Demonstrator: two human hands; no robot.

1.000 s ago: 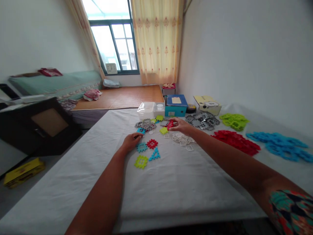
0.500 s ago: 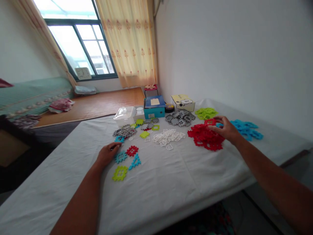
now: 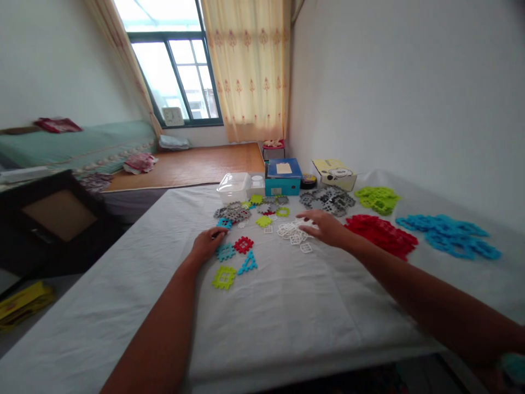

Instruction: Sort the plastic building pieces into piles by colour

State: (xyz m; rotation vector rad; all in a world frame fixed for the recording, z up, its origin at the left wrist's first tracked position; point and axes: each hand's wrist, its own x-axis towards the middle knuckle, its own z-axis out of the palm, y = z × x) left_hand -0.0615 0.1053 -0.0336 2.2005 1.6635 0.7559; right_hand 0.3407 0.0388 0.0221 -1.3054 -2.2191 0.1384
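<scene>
My left hand [image 3: 208,244] rests on the cloth with its fingers curled; whether anything is in them is hidden. Just beyond its fingertips lies a blue square building piece [image 3: 224,223]. Close to it are a teal square piece [image 3: 225,251], a red notched piece [image 3: 244,244], a blue triangle piece [image 3: 248,264] and a lime square piece [image 3: 223,277]. Over the right side of a pile of white window pieces [image 3: 292,232] hovers my right hand [image 3: 326,227], thumb and fingers apart, with nothing visible between them. A single white window piece [image 3: 305,248] lies in front of that pile.
Piles of red pieces [image 3: 381,235], blue pieces [image 3: 449,235], lime pieces [image 3: 376,199] and grey pieces [image 3: 327,201] spread rightward. At the back stand a clear plastic box [image 3: 233,187], a blue box [image 3: 283,183] and a yellow box [image 3: 334,174] near the wall.
My right hand has moved left from the red pile to the white window pieces. The view has turned left. My left hand stays by the blue square piece.
</scene>
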